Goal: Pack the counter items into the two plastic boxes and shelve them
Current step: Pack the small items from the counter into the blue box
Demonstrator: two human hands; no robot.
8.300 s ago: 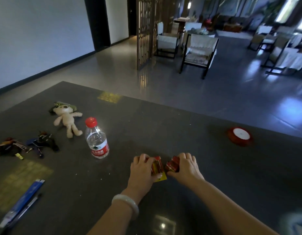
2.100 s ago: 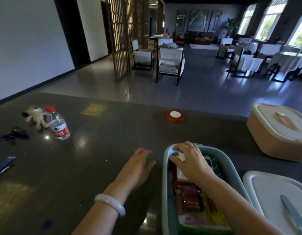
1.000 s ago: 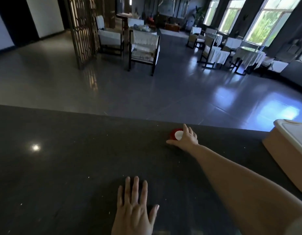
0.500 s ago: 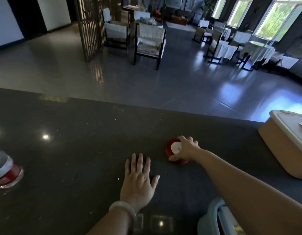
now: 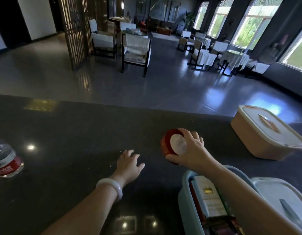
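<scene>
1. The counter point(image 5: 70, 133) carries the open blue box point(image 5: 185, 197) at near right, just near of your right hand point(image 5: 192, 153).
2. That hand grips the red ribbon spool point(image 5: 172, 143), tilted on edge off the counter; bring it nearward into the box.
3. Your left hand point(image 5: 129, 163) rests relaxed, fingers loose, left of the spool.

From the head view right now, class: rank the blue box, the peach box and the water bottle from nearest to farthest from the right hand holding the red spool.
Measured from the right hand, which holds the red spool:
1. Blue box: just below the wrist, open, at the counter's near edge.
2. Peach box: to the right, lid on.
3. Water bottle: far left, beyond the left hand.
</scene>
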